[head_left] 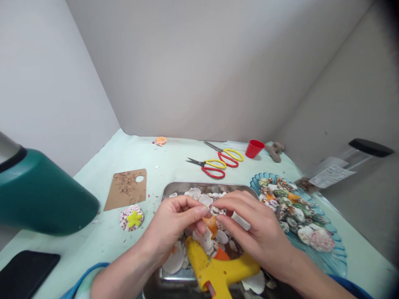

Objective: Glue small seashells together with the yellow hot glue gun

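Note:
Both hands meet above a metal tray point(182, 272) of white shells. My left hand point(177, 222) has thumb and forefinger closed in a pinch; whatever lies between them is too small to make out. Opposite it, my right hand point(254, 224) curls its thumb and fingers close to the left fingertips, around something tiny and unclear. Beneath the hands are loose shells point(173, 258) and an orange piece point(210, 226). A yellow glue gun point(218, 270) lies across the tray's near part, below the right hand.
To the right is a blue glass dish point(338, 249) of shells. Two scissors point(215, 168) and a red cup point(254, 148) stand behind the tray. At left are brown cardboard point(124, 187), a shell disc with a yellow star point(132, 218), a green bottle point(46, 195) and a black phone point(29, 272).

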`<state>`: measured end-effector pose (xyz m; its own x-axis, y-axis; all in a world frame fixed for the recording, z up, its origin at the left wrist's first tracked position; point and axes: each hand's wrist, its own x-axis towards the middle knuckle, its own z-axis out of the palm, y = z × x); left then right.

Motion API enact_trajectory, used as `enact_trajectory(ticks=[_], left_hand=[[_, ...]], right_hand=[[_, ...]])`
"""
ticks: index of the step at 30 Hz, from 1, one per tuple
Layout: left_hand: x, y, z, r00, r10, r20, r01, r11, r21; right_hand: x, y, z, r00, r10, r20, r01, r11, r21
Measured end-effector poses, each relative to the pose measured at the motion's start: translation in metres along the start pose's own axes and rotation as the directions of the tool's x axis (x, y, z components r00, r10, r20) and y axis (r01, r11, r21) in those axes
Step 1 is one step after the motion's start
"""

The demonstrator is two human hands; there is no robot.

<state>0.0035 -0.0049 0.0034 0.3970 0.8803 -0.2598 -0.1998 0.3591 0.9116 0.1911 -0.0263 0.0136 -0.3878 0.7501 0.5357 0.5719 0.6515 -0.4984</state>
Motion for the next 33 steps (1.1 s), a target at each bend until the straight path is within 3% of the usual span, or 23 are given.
enact_trajectory(ticks=[12,20,33], left_hand=[[0.0002,0.0000,-0.0006,1.000,0.004,0.024,-0.004,1.000,0.000],[0.0012,0.0001,-0.0004,1.000,0.016,0.016,-0.016,0.999,-0.034],[-0.0005,0.0026,0.0039,0.999,0.038,-0.026,-0.037,0.998,0.056]], right_hand=[[-0.0001,0.0029,0.0015,0.996,-0.082,-0.044,0.081,0.996,-0.025],[-0.0030,0.0053,-0.0010,0.989,-0.131,-0.074,0.121,0.984,-0.127],[-0.0013,0.0038,-0.0010,0.982,-0.175,-0.076,0.159,0.971,-0.177]])
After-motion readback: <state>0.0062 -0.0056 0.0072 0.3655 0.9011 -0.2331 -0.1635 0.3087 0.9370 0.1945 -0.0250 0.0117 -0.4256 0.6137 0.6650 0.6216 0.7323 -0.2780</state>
